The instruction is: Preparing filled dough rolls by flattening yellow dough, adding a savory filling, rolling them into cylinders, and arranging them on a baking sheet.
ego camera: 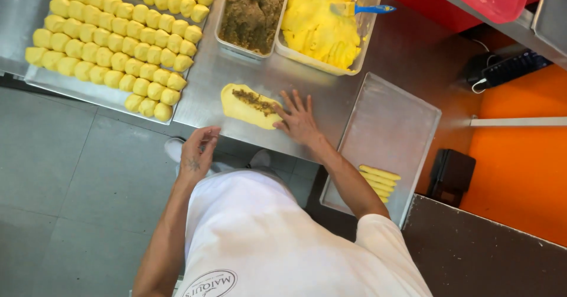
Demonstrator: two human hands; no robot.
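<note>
Left hand (198,150) at 7 o'clock, fingertips pinched together; right hand (298,120) flat, fingers spread toward 11 o'clock.

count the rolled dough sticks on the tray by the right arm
4, stacked side by side at the near end of the tray: rolled dough sticks beside the right forearm; the arm may hide more.

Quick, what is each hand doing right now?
Left hand: off the table edge, fingers curled, holding nothing visible.
Right hand: open, fingers spread, touching the edge of the flattened dough.
</note>
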